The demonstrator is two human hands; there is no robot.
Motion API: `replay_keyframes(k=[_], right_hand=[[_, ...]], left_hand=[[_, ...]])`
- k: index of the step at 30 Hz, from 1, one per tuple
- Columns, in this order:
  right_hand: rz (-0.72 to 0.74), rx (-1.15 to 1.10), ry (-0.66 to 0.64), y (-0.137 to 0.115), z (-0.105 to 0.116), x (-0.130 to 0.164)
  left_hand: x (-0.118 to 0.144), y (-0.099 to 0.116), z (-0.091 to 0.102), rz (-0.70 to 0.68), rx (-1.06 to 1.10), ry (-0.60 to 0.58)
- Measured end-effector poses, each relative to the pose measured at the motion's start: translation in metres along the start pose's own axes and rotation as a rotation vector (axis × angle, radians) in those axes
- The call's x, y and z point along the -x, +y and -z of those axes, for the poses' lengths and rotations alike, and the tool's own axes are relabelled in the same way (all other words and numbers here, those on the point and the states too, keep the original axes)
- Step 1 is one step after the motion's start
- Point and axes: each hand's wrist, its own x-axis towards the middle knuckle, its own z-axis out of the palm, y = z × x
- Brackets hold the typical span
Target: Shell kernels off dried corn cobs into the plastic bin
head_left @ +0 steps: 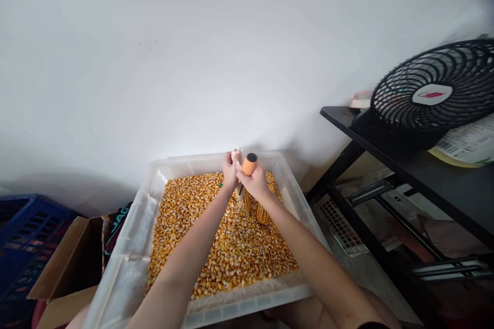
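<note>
A clear plastic bin (131,247) holds a deep layer of loose yellow corn kernels (231,247). Over its far end my left hand (230,170) grips the top of a corn cob whose lower part (263,213) stands in the kernels. My right hand (253,181) is closed around an orange-handled tool (249,164) with a black cap, its metal shaft pointing down beside the cob. Both hands touch each other.
A black desk (405,164) stands at the right with a black fan (436,92) and papers (469,144) on it. A keyboard (339,226) lies under the desk. A cardboard box (65,267) and a blue crate (23,236) sit at the left. A white wall is behind.
</note>
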Motion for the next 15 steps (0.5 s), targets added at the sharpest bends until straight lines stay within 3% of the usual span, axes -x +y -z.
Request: replay_keyframes(k=[7,10,15], right_hand=[[0.049,0.022,-0.011,0.003,-0.006,0.002],[0.052,0.027,-0.04,0.005,-0.006,0.003],[0.021,0.025,0.017,0.008,-0.004,0.003]], left_hand=[[0.003,0.006,0.001,-0.051,-0.002,0.009],[0.001,0.0,0.002,-0.066,-0.007,0.013],[-0.005,-0.012,0.002,-0.078,0.015,0.041]])
